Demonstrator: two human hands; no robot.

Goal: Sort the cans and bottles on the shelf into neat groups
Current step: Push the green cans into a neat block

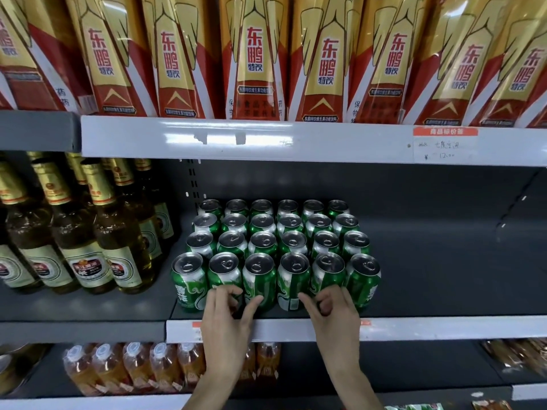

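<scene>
Your left hand (228, 312): fingers curled loosely at the foot of the front-row cans, thumb stretched toward the third can (259, 281); fingertips seem to touch the second can (225, 275), but no firm pinch shows. Your right hand (331, 309): fingers curled in, knuckles against the fifth can (328, 275), index reaching toward the fourth can (293, 279). Cannot tell whether either hand really holds a can.

The green cans (275, 241) stand upright on the middle shelf (444, 328), a tight block, four rows of six, lids all up. Judged nearly finished: only front-row squaring looks left. Right half of that shelf holds nothing.

Cans: thin glossy metal, smooth cylinders, silver pull-tab tops; likely slippery and quick to slide.

The glass bottles (88, 232), amber with gold foil necks and paper labels, are grouped well left, apart from the cans.

Above, red-and-gold drink packs (254, 60); below, clear plastic bottles (133, 368) of orange liquid.
</scene>
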